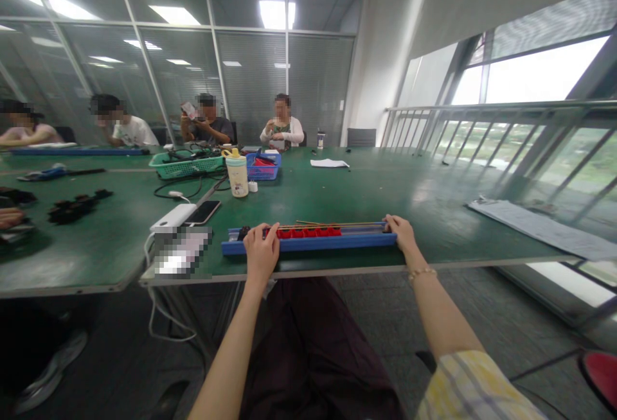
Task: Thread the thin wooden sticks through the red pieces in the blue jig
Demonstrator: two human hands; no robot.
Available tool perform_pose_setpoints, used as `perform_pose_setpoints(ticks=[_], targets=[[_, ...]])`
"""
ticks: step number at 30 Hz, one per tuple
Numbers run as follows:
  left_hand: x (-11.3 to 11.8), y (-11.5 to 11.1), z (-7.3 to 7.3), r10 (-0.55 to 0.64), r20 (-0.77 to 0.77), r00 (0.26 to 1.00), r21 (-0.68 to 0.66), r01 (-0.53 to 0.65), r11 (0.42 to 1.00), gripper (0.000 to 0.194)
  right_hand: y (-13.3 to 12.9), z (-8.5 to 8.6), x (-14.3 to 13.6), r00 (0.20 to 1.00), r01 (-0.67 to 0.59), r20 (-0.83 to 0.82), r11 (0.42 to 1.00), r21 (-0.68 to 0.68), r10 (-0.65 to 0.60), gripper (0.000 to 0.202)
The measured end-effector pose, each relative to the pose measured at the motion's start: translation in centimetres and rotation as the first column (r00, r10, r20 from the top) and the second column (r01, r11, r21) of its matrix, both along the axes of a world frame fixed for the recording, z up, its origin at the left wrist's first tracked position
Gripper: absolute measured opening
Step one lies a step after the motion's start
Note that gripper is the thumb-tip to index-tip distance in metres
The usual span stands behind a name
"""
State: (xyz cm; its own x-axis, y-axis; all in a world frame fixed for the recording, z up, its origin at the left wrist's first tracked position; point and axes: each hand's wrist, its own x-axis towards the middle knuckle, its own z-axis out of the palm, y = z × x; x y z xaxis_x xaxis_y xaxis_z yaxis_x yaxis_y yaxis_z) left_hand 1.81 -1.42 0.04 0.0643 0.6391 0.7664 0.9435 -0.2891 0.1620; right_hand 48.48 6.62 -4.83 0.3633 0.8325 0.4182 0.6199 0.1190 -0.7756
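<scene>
A long blue tray (pixel 332 241) lies along the front edge of the green table, with a row of red pieces (pixel 308 232) inside it. Thin brown sticks (pixel 318 224) run lengthwise above the red pieces. My left hand (pixel 261 253) is closed over the left part of the tray, its fingertips by the sticks and the first red pieces. At the tray's right end, my right hand (pixel 401 232) grips the end, thumb and fingers bent around it. A small black part (pixel 244 232) shows at the tray's left end.
Left of the tray are a white power bank (pixel 172 218), a phone (pixel 204 212) and cables. Farther back stand a yellow cup (pixel 237 175), a green basket (pixel 186 164) and a blue basket (pixel 263 167). Papers (pixel 544 224) lie at right. Several people sit across the table.
</scene>
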Motion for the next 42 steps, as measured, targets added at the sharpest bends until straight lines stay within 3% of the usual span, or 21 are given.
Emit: perform_pose_setpoints(ticks=[5, 15, 26, 34, 42], targets=[[0.05, -0.05, 0.03, 0.000, 0.000, 1.000, -0.013, 0.000, 1.000, 0.038, -0.17, 0.08, 0.06, 0.996, 0.075, 0.055, 0.997, -0.031, -0.073, 0.068], [0.03, -0.17, 0.15, -0.003, -0.001, 1.000, -0.020, 0.003, 1.000, 0.039, -0.33, 0.50, -0.05, 0.996, 0.074, 0.053, 0.997, -0.036, -0.072, 0.068], [0.21, -0.21, 0.22, 0.003, 0.005, 1.000, -0.012, -0.003, 1.000, 0.038, 0.46, -0.40, 0.55, 0.979, 0.202, 0.033, 0.979, -0.001, -0.202, 0.065], [0.17, -0.14, 0.14, 0.003, 0.006, 1.000, -0.006, -0.003, 1.000, 0.038, 0.25, -0.26, 0.47, 0.985, 0.173, 0.032, 0.984, -0.041, -0.172, 0.054], [0.24, -0.26, 0.30, 0.009, -0.002, 1.000, -0.013, -0.009, 1.000, 0.037, 0.07, -0.30, 0.34, 0.994, 0.107, -0.002, 0.994, -0.033, -0.107, 0.056]])
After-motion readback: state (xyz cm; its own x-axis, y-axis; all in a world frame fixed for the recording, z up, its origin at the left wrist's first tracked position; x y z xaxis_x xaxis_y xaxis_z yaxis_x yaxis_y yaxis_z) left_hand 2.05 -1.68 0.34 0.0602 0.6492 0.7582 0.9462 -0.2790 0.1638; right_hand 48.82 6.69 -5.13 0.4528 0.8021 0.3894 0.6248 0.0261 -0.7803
